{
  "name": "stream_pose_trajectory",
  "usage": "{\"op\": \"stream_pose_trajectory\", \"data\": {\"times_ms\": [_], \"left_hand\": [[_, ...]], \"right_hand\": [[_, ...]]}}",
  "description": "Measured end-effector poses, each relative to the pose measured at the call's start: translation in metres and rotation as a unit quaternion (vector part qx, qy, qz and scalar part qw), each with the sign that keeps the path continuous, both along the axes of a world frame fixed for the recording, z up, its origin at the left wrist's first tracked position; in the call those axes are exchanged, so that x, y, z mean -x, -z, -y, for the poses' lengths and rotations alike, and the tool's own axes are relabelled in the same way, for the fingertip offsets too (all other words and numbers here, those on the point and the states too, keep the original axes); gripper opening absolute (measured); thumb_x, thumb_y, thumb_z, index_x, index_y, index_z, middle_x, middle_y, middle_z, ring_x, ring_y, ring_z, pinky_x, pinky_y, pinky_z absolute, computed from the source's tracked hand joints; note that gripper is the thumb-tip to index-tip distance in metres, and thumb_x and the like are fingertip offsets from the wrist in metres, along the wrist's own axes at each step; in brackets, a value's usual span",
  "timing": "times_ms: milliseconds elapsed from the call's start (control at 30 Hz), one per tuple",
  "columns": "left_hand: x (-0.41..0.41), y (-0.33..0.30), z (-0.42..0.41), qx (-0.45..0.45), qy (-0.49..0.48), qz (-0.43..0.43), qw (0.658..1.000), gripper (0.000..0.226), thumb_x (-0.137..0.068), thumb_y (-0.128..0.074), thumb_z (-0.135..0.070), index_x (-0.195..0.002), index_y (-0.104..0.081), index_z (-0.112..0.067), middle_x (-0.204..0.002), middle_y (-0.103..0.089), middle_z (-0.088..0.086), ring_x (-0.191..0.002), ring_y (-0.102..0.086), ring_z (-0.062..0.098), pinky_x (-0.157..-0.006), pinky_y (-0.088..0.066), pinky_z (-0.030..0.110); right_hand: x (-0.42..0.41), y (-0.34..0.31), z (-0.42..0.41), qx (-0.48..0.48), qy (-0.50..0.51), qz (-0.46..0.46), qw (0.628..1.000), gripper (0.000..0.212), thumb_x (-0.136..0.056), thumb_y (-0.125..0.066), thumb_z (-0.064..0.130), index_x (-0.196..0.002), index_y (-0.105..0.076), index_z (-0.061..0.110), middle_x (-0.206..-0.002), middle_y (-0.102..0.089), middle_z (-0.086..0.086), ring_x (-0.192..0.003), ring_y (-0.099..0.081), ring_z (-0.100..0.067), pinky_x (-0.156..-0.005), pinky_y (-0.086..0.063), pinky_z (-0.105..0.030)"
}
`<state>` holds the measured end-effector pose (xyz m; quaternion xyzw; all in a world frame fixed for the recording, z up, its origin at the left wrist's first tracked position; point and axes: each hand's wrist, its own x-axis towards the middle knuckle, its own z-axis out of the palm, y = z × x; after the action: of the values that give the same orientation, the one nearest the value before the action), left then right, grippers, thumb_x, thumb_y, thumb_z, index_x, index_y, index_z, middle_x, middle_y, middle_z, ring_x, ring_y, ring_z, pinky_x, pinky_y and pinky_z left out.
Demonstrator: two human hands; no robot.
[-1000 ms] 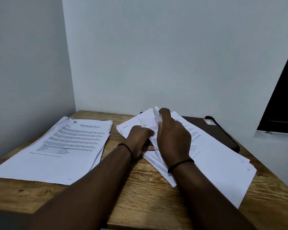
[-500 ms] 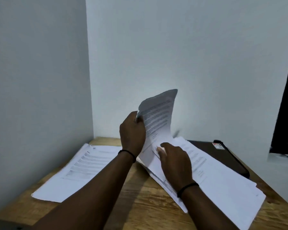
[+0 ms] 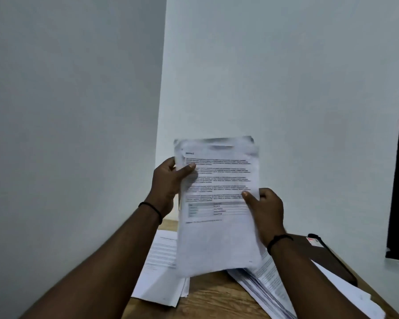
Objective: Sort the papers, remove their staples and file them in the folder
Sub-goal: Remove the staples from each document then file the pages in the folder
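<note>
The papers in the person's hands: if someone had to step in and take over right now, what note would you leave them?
Left hand: grips the left edge of the held papers, thumb on the front.
Right hand: grips their right edge, lower down.
The held papers are raised upright above the wooden table, printed side facing the person.
Left pile lies flat on the table; right pile is fanned out beside it and partly covers the dark folder.
Done: papers are split into two piles.
Left: place the held papers, pull staples (none can be made out), file everything in the folder.
</note>
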<state>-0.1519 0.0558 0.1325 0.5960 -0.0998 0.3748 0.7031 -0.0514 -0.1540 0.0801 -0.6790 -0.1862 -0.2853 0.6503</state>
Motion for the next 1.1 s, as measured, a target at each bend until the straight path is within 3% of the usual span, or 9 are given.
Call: {"op": "stream_pose_trajectory", "data": {"times_ms": [67, 167, 333, 500, 633, 700, 867, 1000, 1100], "left_hand": [[0.002, 0.007, -0.004, 0.025, 0.027, -0.023, 0.999, 0.034, -0.081, -0.077, -0.021, -0.111, -0.069, -0.006, -0.104, -0.075, 0.014, -0.096, -0.070, 0.033, -0.091, -0.056, 0.046], [0.000, 0.024, -0.005, 0.024, 0.025, -0.064, 0.997, 0.026, -0.093, -0.066, -0.024, -0.110, -0.071, -0.006, -0.107, -0.075, 0.012, -0.104, -0.069, 0.035, -0.097, -0.054, 0.049], [-0.003, 0.028, 0.002, 0.029, -0.084, -0.076, 0.993, 0.016, -0.099, -0.060, -0.021, -0.091, -0.073, -0.015, -0.103, -0.074, 0.011, -0.090, -0.067, 0.025, -0.093, -0.055, 0.051], [0.000, 0.012, -0.006, 0.045, -0.107, -0.038, 0.992, 0.016, -0.099, -0.060, -0.023, -0.095, -0.073, -0.013, -0.104, -0.074, 0.012, -0.098, -0.069, 0.032, -0.093, -0.056, 0.050], [0.001, 0.001, -0.016, 0.114, -0.013, -0.024, 0.993, 0.019, -0.100, -0.058, -0.017, -0.111, -0.069, -0.006, -0.115, -0.072, 0.014, -0.105, -0.068, 0.031, -0.092, -0.056, 0.043], [0.000, 0.000, -0.015, 0.115, 0.008, -0.030, 0.993, 0.022, -0.099, -0.058, -0.016, -0.115, -0.068, -0.004, -0.115, -0.072, 0.012, -0.106, -0.068, 0.031, -0.093, -0.055, 0.042], [-0.004, 0.012, 0.010, 0.096, -0.015, -0.080, 0.992, 0.013, -0.096, -0.064, -0.012, -0.099, -0.071, -0.001, -0.106, -0.073, 0.015, -0.095, -0.068, 0.029, -0.092, -0.055, 0.041], [-0.019, 0.028, 0.028, 0.074, -0.052, -0.126, 0.988, 0.015, -0.088, -0.071, -0.012, -0.075, -0.067, -0.007, -0.085, -0.069, 0.010, -0.080, -0.062, 0.025, -0.079, -0.050, 0.035], [-0.030, 0.039, 0.038, 0.058, -0.063, -0.153, 0.985, 0.015, -0.088, -0.067, -0.011, -0.076, -0.062, -0.006, -0.085, -0.063, 0.014, -0.081, -0.057, 0.024, -0.074, -0.046, 0.034]], "right_hand": [[0.004, -0.002, -0.001, -0.011, 0.011, -0.004, 1.000, 0.045, -0.085, -0.077, 0.022, -0.063, -0.043, 0.003, -0.061, -0.040, 0.002, -0.060, -0.034, -0.016, -0.059, -0.031, -0.031], [0.010, -0.008, 0.002, -0.015, 0.004, -0.015, 1.000, 0.042, -0.086, -0.073, 0.026, -0.075, -0.053, -0.009, -0.065, -0.048, -0.002, -0.063, -0.040, -0.014, -0.061, -0.035, -0.030], [0.028, -0.019, 0.018, 0.081, 0.114, 0.002, 0.990, 0.048, -0.097, -0.055, 0.012, -0.057, -0.030, 0.019, -0.054, -0.034, 0.004, -0.056, -0.032, -0.019, -0.053, -0.025, -0.032], [0.018, -0.005, 0.054, 0.175, 0.254, -0.053, 0.950, 0.025, -0.094, -0.047, 0.007, -0.072, -0.048, 0.018, -0.077, -0.056, -0.003, -0.074, -0.051, -0.032, -0.064, -0.036, -0.031], [0.011, 0.004, 0.074, 0.184, 0.275, -0.089, 0.939, 0.017, -0.089, -0.046, 0.003, -0.080, -0.054, 0.015, -0.081, -0.060, -0.008, -0.076, -0.055, -0.035, -0.065, -0.038, -0.031], [0.010, 0.005, 0.075, 0.179, 0.256, -0.093, 0.946, 0.017, -0.089, -0.046, 0.001, -0.079, -0.054, 0.012, -0.081, -0.060, -0.010, -0.077, -0.055, -0.035, -0.064, -0.038, -0.032], [0.016, -0.003, 0.059, 0.134, 0.170, -0.056, 0.975, 0.018, -0.089, -0.045, -0.001, -0.073, -0.052, 0.006, -0.070, -0.058, -0.008, -0.068, -0.052, -0.030, -0.059, -0.036, -0.031], [0.023, -0.013, 0.046, 0.013, 0.001, -0.085, 0.996, 0.019, -0.090, -0.057, 0.006, -0.074, -0.050, 0.015, -0.074, -0.055, -0.001, -0.071, -0.048, -0.017, -0.066, -0.038, -0.027], [0.036, -0.020, 0.046, -0.059, -0.136, -0.118, 0.982, 0.011, -0.090, -0.061, 0.004, -0.081, -0.058, 0.009, -0.074, -0.059, -0.008, -0.064, -0.054, -0.016, -0.060, -0.045, -0.028]]}}
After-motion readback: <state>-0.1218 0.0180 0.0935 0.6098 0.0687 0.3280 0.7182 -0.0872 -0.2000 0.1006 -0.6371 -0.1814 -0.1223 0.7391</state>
